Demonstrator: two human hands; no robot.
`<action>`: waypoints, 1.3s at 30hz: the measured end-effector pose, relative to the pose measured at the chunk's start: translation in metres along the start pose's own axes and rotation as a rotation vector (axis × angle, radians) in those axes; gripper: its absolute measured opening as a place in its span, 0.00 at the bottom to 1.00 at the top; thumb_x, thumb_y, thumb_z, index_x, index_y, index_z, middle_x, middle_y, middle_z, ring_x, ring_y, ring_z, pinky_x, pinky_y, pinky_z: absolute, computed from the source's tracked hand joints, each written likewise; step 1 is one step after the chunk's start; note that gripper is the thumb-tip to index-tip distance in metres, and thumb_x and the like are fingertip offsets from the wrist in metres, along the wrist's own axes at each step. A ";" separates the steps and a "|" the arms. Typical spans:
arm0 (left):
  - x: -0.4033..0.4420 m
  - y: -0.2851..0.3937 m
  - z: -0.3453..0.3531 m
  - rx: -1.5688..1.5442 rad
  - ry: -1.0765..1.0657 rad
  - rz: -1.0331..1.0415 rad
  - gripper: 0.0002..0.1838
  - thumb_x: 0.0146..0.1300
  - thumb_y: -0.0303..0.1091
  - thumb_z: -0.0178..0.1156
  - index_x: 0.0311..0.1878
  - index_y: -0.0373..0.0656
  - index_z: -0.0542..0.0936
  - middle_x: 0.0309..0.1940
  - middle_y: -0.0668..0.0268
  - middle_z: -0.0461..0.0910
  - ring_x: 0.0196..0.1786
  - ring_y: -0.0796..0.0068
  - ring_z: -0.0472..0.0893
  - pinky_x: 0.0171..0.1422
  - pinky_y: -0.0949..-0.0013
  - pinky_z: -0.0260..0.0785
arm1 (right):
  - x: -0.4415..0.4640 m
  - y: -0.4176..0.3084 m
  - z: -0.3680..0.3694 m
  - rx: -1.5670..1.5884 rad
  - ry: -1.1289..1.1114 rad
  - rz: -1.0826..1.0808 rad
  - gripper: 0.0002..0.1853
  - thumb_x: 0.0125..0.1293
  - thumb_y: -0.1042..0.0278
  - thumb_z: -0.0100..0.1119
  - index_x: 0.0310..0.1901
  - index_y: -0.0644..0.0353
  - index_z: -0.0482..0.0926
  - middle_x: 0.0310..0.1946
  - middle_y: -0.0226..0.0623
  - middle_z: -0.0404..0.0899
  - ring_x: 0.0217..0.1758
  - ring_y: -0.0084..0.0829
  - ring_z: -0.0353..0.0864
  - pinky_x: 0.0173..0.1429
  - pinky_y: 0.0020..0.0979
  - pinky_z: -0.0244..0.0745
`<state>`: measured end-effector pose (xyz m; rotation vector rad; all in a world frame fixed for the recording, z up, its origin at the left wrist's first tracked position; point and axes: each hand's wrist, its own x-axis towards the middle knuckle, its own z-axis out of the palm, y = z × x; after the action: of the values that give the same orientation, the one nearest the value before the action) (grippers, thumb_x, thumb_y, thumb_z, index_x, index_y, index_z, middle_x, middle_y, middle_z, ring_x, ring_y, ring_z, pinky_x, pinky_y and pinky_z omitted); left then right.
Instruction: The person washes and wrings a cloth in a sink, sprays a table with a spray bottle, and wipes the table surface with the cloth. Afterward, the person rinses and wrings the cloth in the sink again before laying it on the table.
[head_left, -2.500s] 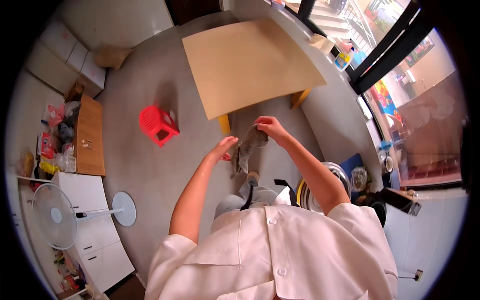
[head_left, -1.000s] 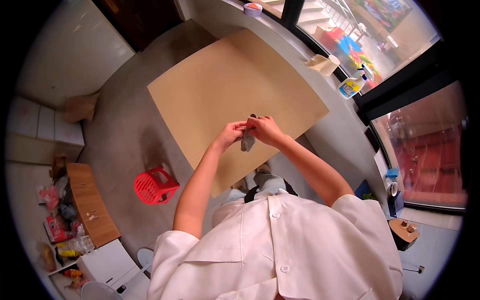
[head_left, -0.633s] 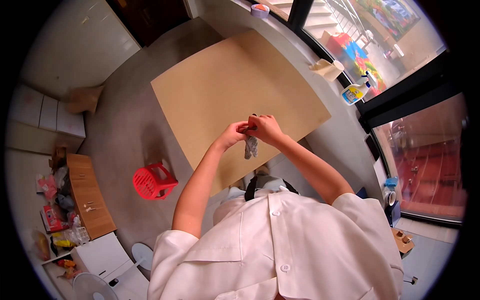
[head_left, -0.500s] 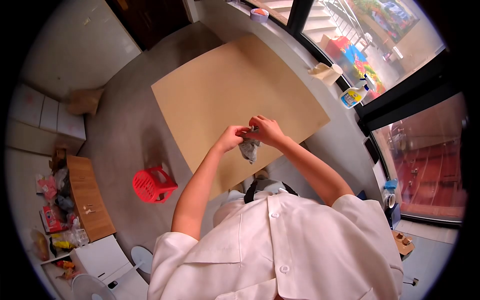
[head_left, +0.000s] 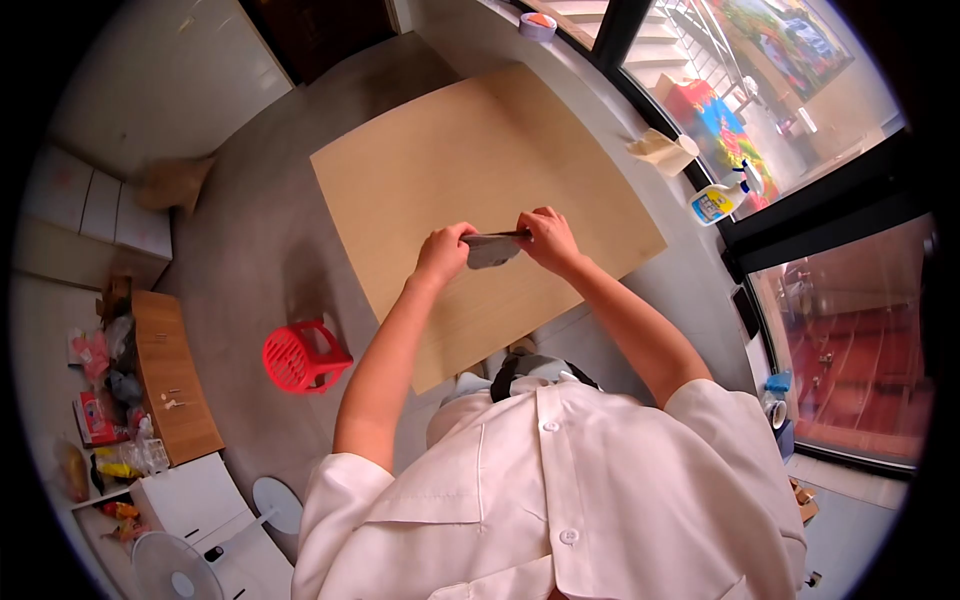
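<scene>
Above the near part of the tan table [head_left: 450, 130], a small, limp grey piece [head_left: 492, 252] is stretched between my two hands. It looks like cloth or a thin bag; I cannot tell which. Its upper edge is dark and pulled nearly straight, and the lower part sags. My left hand [head_left: 441, 252] pinches the left end, fingers closed. At the right end, my right hand [head_left: 550, 240] has its fingers closed on the edge too. Both hands are held off the tabletop.
A red plastic stool [head_left: 305, 357] stands on the floor to the left. On the window ledge at right are a spray bottle [head_left: 716, 203], a paper roll [head_left: 665, 150] and a tape roll [head_left: 537, 27]. A wooden cabinet [head_left: 175, 375] and a fan [head_left: 178, 568] are at lower left.
My hands have moved apart, the left one leftward and the right one slightly rightward. The grey piece, bunched and hanging before, is now spread flat between them.
</scene>
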<state>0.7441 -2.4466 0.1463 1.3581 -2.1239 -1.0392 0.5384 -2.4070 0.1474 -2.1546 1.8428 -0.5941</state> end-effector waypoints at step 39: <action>-0.009 -0.005 0.038 0.206 -0.178 0.169 0.19 0.48 0.43 0.63 0.43 0.46 0.77 0.38 0.65 0.79 0.45 0.64 0.77 0.55 0.64 0.65 | -0.012 0.004 0.041 0.878 -0.351 0.182 0.09 0.53 0.68 0.61 0.35 0.61 0.75 0.28 0.36 0.78 0.30 0.26 0.78 0.35 0.26 0.73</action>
<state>0.7252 -2.4259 0.1193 1.1854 -2.4884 -0.9243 0.5519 -2.3993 0.1069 -1.3805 1.2280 -0.7400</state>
